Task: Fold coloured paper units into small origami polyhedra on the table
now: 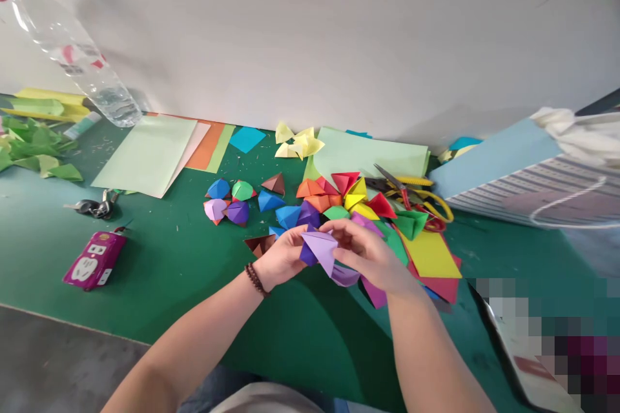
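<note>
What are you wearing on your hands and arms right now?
Your left hand and right hand are bare, with no gloves. No sleeves show on the left forearm or the right forearm. A bracelet of round dark brown beads circles the left wrist; nothing shows on the right wrist.

Extending the left forearm (pixel 194 342) and the right forearm (pixel 429 348) inward from the bottom of the view, both converging near the centre. Bending the left wrist (pixel 258 277) slightly, cupping the left hand (pixel 285 258) with its fingers pointing toward the right. Arching the right hand (pixel 368 251) over from the opposite side, curling its fingers (pixel 339 229) down and leftward, bringing both hands close together, fingertips nearly meeting, pinching closed.
</note>
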